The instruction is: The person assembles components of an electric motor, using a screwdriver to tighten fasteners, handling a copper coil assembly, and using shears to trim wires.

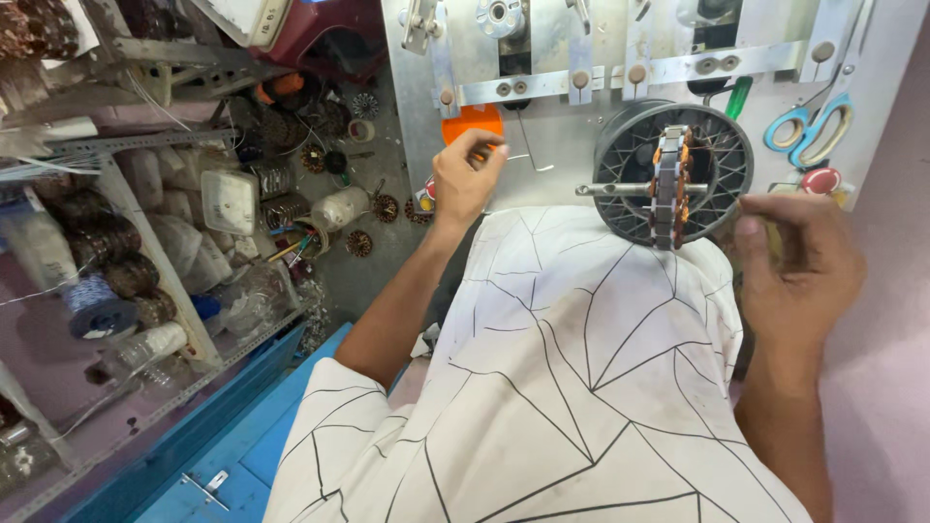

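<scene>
A round dark plastic wheel [673,174], spoked like a fan guard, stands at the far right on a grey metal bench plate [562,145]; a laminated steel stator [670,189] with copper-orange winding sits on a thin metal shaft through its hub. The right hand [799,266] rests just beside the wheel's right rim, fingers curled together (whether they grip anything, I cannot tell). The left hand [465,179] pinches a thin wire [528,155] near an orange disc [472,121]. Left shelves [145,291] hold copper coils and thread spools.
</scene>
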